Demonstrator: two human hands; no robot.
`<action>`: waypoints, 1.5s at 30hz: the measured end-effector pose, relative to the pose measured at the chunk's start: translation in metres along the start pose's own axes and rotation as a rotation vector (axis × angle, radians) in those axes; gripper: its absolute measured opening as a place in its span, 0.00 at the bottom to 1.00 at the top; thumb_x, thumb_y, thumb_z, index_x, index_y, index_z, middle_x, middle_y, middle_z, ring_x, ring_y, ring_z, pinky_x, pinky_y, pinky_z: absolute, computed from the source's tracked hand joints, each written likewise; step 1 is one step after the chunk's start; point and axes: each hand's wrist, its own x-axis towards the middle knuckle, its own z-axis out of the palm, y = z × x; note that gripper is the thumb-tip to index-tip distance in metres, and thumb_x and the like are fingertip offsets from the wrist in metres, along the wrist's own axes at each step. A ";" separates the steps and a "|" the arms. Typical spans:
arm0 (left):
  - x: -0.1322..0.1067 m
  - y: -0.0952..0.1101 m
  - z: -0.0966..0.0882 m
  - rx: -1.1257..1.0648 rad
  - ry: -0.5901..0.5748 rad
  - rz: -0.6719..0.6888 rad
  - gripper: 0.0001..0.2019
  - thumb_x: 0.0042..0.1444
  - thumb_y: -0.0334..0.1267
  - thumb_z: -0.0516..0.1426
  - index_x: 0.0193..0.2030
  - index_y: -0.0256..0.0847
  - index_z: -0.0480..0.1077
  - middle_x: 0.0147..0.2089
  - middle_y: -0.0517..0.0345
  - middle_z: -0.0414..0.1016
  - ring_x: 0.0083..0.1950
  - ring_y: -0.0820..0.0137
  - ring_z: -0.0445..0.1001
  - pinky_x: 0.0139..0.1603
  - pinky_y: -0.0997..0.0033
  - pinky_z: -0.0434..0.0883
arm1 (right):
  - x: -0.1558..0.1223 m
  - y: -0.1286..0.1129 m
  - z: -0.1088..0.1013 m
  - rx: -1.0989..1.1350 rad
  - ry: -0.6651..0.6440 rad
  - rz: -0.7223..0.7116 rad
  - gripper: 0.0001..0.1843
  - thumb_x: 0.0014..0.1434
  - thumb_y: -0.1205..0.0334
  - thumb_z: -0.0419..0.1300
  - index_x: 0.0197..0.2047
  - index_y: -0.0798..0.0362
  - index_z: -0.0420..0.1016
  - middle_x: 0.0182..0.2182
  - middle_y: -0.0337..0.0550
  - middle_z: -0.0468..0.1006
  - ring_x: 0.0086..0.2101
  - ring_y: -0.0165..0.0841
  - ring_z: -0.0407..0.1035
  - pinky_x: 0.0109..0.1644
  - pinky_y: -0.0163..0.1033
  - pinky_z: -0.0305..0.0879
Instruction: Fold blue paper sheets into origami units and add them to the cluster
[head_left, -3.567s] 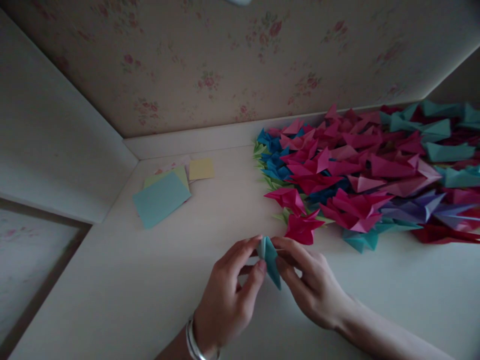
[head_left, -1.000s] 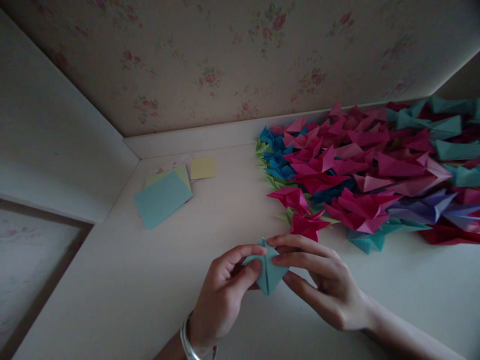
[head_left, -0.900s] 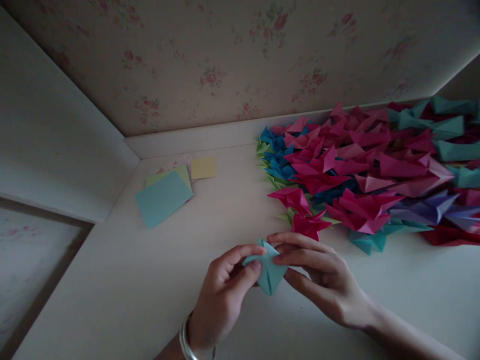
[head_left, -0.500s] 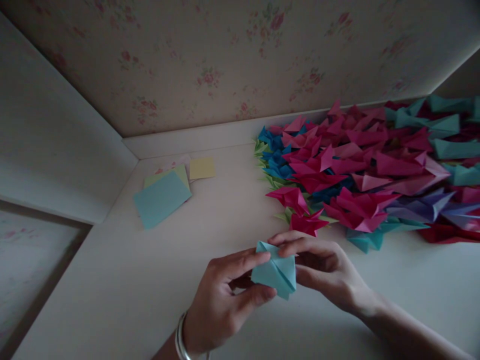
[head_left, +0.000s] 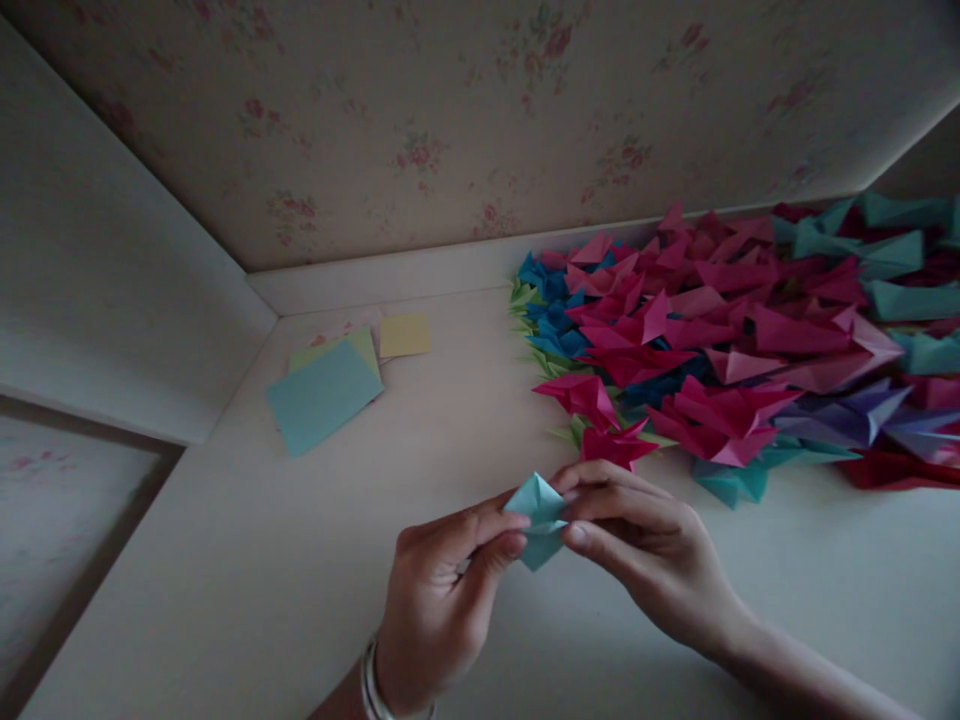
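Note:
A small light-blue folded paper (head_left: 537, 502) is held between my two hands above the white table, one corner pointing away from me. My left hand (head_left: 447, 580) pinches its left side between thumb and fingers; a silver bangle circles that wrist. On the right side of the paper, the thumb and fingers of my right hand (head_left: 646, 545) close on its edge. A crease or opening runs across the paper's middle, and the fingers partly cover both side corners.
Many folded paper shapes in pink (head_left: 712, 420), blue, green, teal and purple are heaped at the right against the flowered wall (head_left: 420, 150). Left of centre on the table (head_left: 225, 560) lie a light-blue sheet (head_left: 326, 398), a green sheet and a yellow square (head_left: 405, 335). A white panel (head_left: 112, 220) stands at the left.
The light-blue paper has been turned and now shows a narrower diamond with a line across it. Both hands have shifted their hold to pinch its opposite sides.

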 end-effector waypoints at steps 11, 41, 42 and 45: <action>-0.006 0.001 0.009 0.155 0.042 -0.125 0.13 0.65 0.37 0.57 0.55 0.44 0.76 0.38 0.55 0.86 0.32 0.68 0.82 0.33 0.75 0.78 | -0.006 0.006 0.012 -0.166 0.154 -0.038 0.03 0.60 0.67 0.66 0.35 0.49 0.78 0.35 0.43 0.82 0.36 0.34 0.77 0.37 0.34 0.74; -0.002 -0.001 0.011 0.052 -0.044 -0.133 0.14 0.68 0.32 0.52 0.52 0.45 0.78 0.44 0.53 0.82 0.41 0.67 0.79 0.43 0.72 0.75 | -0.004 0.005 0.015 -0.038 0.230 0.321 0.06 0.55 0.58 0.70 0.30 0.50 0.82 0.25 0.40 0.82 0.27 0.34 0.75 0.30 0.34 0.73; -0.001 0.001 0.009 0.069 -0.066 -0.114 0.15 0.68 0.31 0.52 0.54 0.45 0.77 0.46 0.52 0.82 0.43 0.66 0.79 0.45 0.71 0.75 | -0.003 0.006 0.014 -0.011 0.231 0.334 0.06 0.55 0.58 0.70 0.30 0.51 0.82 0.25 0.40 0.81 0.26 0.33 0.75 0.29 0.33 0.72; 0.001 0.005 0.004 0.114 -0.172 -0.008 0.19 0.64 0.27 0.54 0.59 0.45 0.73 0.53 0.49 0.79 0.49 0.65 0.78 0.51 0.69 0.73 | 0.000 0.008 0.009 0.102 0.248 0.364 0.06 0.55 0.58 0.70 0.31 0.50 0.82 0.27 0.40 0.82 0.27 0.31 0.74 0.29 0.31 0.71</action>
